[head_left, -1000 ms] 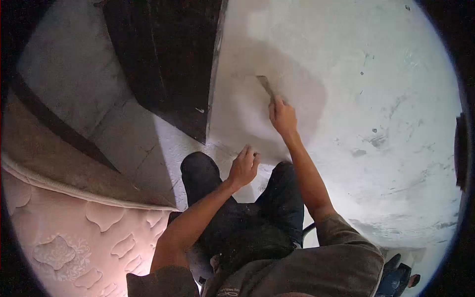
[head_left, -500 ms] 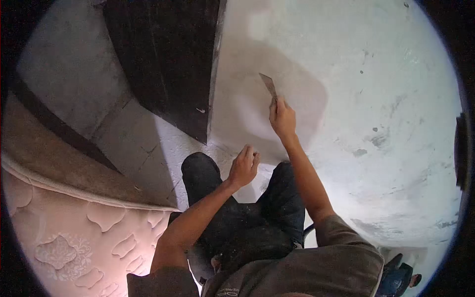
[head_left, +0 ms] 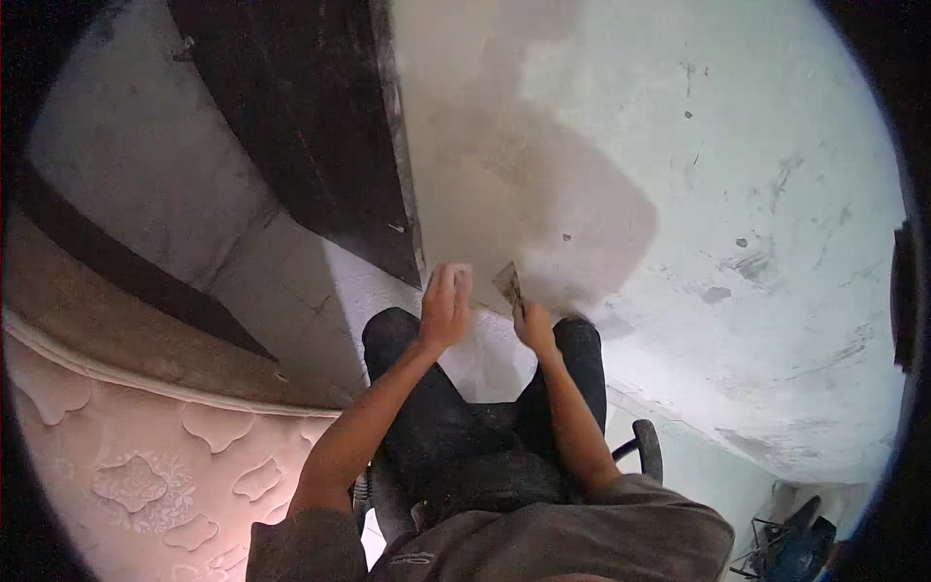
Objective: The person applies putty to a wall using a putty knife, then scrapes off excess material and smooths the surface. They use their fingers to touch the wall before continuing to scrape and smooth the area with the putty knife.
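Note:
My right hand [head_left: 534, 327] is wrapped round the handle of a putty knife [head_left: 506, 280], its flat blade angled up and left over my lap. Beside it, my left hand [head_left: 446, 308] is raised with the fingers drawn together; something pale shows at the fingertips, but I cannot make out what it is. Both hands are close to the lower part of a wall [head_left: 766, 194] with a darker, smooth-edged patch [head_left: 611, 218] and scattered grey marks. A gap separates the knife from my left hand.
A dark panel [head_left: 310, 126], like a door, stands to the left of the wall. A pink quilted mattress [head_left: 126, 475] lies at lower left. Below my hands are my knees; a black chair armrest [head_left: 648, 451] is at my right. Dark items [head_left: 810, 538] are at bottom right.
My right hand has come down from the wall with the putty knife, toward my left hand. The left hand has risen slightly and shifted left. The view has shifted too.

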The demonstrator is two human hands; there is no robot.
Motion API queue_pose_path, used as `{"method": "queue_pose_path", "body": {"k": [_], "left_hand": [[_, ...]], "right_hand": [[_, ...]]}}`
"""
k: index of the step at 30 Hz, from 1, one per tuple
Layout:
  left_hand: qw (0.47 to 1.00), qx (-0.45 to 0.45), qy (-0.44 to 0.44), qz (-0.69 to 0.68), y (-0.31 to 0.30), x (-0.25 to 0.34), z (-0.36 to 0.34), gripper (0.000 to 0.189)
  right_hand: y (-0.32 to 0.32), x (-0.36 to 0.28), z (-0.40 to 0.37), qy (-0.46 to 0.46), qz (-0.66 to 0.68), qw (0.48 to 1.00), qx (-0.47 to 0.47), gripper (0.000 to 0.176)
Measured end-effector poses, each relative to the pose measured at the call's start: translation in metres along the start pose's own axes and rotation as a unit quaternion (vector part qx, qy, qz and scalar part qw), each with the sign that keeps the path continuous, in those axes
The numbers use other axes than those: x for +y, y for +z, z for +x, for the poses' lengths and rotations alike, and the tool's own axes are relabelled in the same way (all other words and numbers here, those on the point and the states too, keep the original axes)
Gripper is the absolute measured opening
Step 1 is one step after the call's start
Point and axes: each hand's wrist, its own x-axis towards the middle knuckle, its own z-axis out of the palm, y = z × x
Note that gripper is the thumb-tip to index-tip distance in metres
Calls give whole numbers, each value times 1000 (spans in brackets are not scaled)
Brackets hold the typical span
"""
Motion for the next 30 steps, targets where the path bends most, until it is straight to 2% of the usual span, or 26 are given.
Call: {"method": "queue_pose_path", "body": {"k": [1, 3, 5, 6, 8, 9, 10, 11, 12, 14, 18, 21, 23, 24, 26, 28, 30], "left_hand": [[1000, -21, -9, 21, 0, -4, 10, 35], [996, 10, 10, 85, 12, -4, 36, 46], [993, 38, 61, 99, 38, -13, 66, 54], [992, 41, 63, 103, 49, -6, 83, 54], [994, 59, -43, 85, 69, 9, 114, 58], [993, 63, -41, 87, 76, 5, 125, 58], [988, 50, -19, 143, 84, 0, 133, 60], [979, 35, 5, 199, 91, -4, 139, 62], [979, 33, 10, 200, 95, 0, 141, 62], [988, 112, -67, 82, 103, 9, 138, 60], [987, 77, -42, 132, 99, 19, 131, 60], [985, 36, -86, 142, 90, 18, 134, 59], [967, 97, -43, 231, 98, -20, 146, 58], [967, 97, -43, 233, 100, -22, 144, 58], [952, 22, -4, 305, 104, -24, 137, 57], [964, 18, -4, 266, 101, -12, 125, 56], [974, 14, -8, 226, 96, -13, 124, 56]], "right_hand": [[7, 8, -6, 2, 11, 1000, -1, 21], [20, 19, -23, 16, 90, 994, -64, 20], [28, 18, -24, 27, 102, 992, -70, 20], [29, 19, -19, 32, 101, 991, -75, 20], [45, 38, -20, 17, 75, 993, -95, 20], [45, 33, -24, 19, 89, 992, -82, 19], [45, 31, -26, 23, 105, 992, -67, 19], [44, 32, -26, 55, 109, 986, -109, 19], [44, 32, -25, 55, 112, 987, -105, 19], [45, 33, -22, 55, 89, 987, -124, 19], [47, 31, -19, 19, 96, 992, -75, 20], [45, 29, -16, 60, 106, 984, -133, 22], [55, 38, -17, 30, 102, 987, -121, 23], [51, 33, -16, 3, 93, 990, -104, 24], [38, 26, -16, 28, 107, 987, -117, 25], [35, 23, -14, 52, 123, 982, -131, 25], [43, 31, -15, 20, 141, 984, -102, 25]]}}
